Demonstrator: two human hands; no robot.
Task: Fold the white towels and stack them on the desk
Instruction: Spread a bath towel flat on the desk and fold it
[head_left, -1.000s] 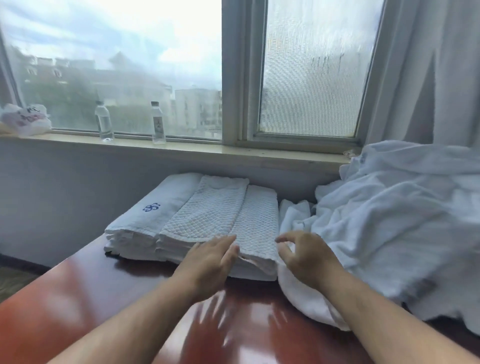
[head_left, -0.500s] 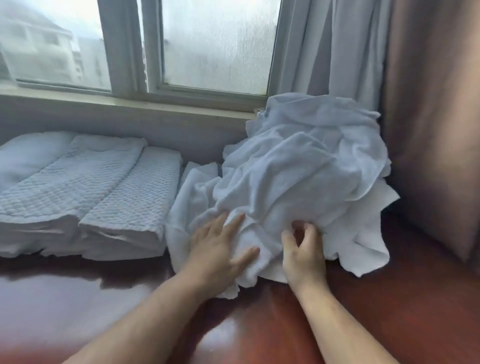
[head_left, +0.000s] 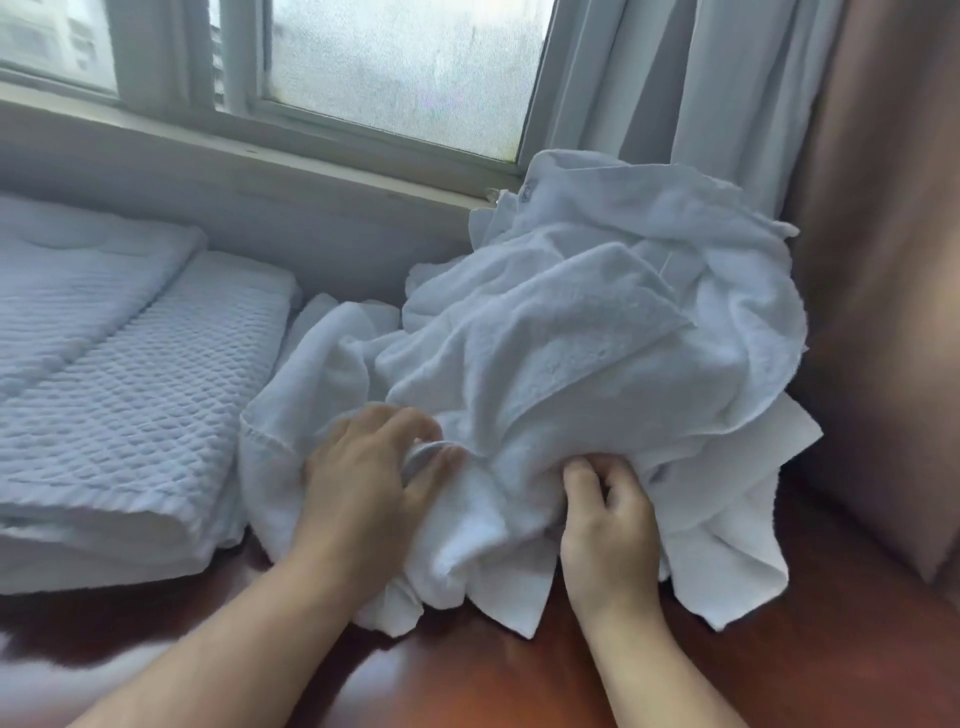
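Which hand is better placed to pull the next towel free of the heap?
Probably the left hand: it grips a fold at the loose towel pile's near-left edge. The right hand pinches cloth deeper under the heap.

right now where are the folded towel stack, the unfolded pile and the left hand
folded towel stack (head_left: 130, 395), head view, waffle-textured top
unfolded towel pile (head_left: 597, 332), head view, middle of heap
left hand (head_left: 363, 488), head view, back of hand

2 hands: left hand (head_left: 363, 483), right hand (head_left: 608, 525). 1 pile of unfolded towels (head_left: 587, 364), count unclear. 1 folded stack (head_left: 119, 384). 1 table (head_left: 493, 675).
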